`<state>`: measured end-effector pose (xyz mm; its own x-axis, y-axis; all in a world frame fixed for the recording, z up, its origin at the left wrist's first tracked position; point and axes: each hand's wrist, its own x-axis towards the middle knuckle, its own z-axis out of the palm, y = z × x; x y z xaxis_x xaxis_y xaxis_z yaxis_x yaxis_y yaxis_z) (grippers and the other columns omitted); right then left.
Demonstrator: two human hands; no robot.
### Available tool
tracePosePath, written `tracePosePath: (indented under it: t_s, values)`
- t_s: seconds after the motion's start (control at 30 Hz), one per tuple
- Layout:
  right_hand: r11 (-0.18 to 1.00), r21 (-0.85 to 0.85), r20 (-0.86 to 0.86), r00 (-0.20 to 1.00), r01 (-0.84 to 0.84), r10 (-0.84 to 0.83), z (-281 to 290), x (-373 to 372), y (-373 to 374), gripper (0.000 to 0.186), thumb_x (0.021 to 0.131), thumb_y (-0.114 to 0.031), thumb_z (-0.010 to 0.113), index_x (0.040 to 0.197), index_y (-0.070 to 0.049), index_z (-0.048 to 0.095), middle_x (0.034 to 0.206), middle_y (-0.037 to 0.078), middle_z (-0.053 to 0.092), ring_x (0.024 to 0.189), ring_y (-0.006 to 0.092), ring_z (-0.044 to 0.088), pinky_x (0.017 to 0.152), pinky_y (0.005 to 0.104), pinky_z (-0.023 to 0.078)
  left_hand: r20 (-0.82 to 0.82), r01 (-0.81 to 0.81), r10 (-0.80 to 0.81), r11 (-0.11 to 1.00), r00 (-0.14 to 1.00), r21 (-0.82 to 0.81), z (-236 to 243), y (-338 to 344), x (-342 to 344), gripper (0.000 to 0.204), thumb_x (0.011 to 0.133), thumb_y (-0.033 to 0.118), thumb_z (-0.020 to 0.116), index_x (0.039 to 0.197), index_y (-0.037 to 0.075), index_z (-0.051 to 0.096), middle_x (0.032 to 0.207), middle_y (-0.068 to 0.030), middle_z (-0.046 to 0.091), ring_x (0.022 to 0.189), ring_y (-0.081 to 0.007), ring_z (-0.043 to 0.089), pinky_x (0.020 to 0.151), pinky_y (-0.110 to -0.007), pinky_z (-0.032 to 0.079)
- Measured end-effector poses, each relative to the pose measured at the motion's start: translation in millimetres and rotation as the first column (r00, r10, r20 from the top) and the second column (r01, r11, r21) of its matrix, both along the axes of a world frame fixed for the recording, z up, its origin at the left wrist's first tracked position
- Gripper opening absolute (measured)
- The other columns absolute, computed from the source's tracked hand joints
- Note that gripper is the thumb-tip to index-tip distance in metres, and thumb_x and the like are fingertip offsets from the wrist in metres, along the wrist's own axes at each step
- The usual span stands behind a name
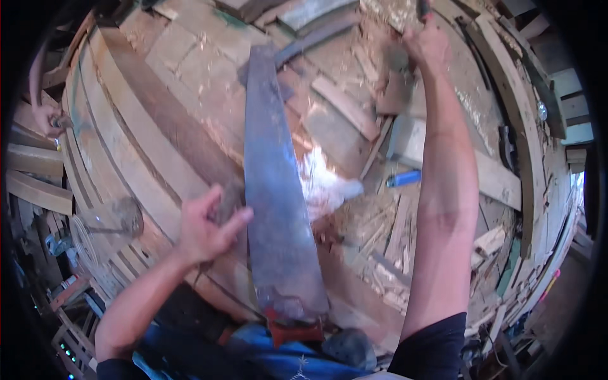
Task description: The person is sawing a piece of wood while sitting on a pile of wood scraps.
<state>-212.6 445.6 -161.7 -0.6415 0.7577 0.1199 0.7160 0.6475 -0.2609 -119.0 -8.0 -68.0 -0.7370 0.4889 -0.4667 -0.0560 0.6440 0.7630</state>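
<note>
A large handsaw [275, 183] lies in front of me, its wide blade pointing away and its red handle near my body. Just left of the blade is my left hand [212, 231], thumb and fingers apart, over a long dark wooden board [171, 114]. Nothing shows in its grasp; whether the fingertips touch the board I cannot tell. My right arm stretches far forward. At the top edge my right hand [430, 47] is closed around a dark and red object [424, 9], mostly cut off by the frame, so its kind is unclear.
A crumpled white plastic bag [326, 183] and a blue lighter [403, 178] lie right of the saw. Wood offcuts [345, 106] and sawdust cover the surface. A mallet-like wooden piece [126, 216] sits at left. Another person's hand [47, 119] shows at far left.
</note>
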Motion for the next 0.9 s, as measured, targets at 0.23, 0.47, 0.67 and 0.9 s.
tracePosePath:
  t_s: [0.23,0.47,0.67,0.9]
  values:
    - [0.999,-0.017,0.041,0.998,-0.039,0.039,-15.1,-5.4,15.2,0.067,0.081,-0.044,0.063,0.135,-0.008,0.045,0.132,0.023,0.047,0.122,0.0372,0.047,0.1,0.0444,0.041,0.033,-0.068,0.066,0.996,0.997,0.057,-3.2,6.1,4.1,0.018,0.082,0.009,0.071,0.078,0.002,0.056,0.053,-0.0007,0.056,0.047,-0.0052,0.056,0.042,-0.023,0.044]
    - [0.998,-0.049,0.126,0.992,0.034,-0.027,35.5,34.0,-22.4,0.063,0.082,-0.039,0.065,0.131,-0.005,0.047,0.133,0.023,0.045,0.126,0.0361,0.042,0.102,0.0453,0.04,0.001,-0.044,0.044,0.995,0.999,0.095,-1.6,2.2,8.3,0.015,0.083,0.01,0.069,0.084,-0.001,0.06,0.06,-0.005,0.062,0.047,-0.0074,0.058,0.042,-0.024,0.045]
    - [0.947,0.055,-0.054,0.946,-0.316,0.318,66.8,134.7,-89.7,0.04,0.077,-0.026,0.065,0.107,-0.001,0.059,0.122,0.023,0.05,0.117,0.0366,0.047,0.094,0.0483,0.043,-0.1,0.041,-0.028,0.991,0.995,0.129,-11.0,-6.7,10.3,0.024,0.087,0.023,0.066,0.093,0.0,0.062,0.069,-0.0059,0.066,0.049,-0.0125,0.063,0.046,-0.027,0.049]
    - [0.726,-0.065,0.423,0.64,-0.684,0.641,155.2,325.9,-200.8,0.045,0.078,-0.032,0.065,0.114,-0.005,0.06,0.13,0.021,0.047,0.12,0.0351,0.046,0.097,0.051,0.041,-0.351,0.109,0.052,0.899,0.935,0.425,51.6,-41.5,68.7,0.03,0.091,0.031,0.062,0.089,0.003,0.055,0.061,-0.0021,0.047,0.053,-0.0073,0.042,0.051,-0.028,0.04]
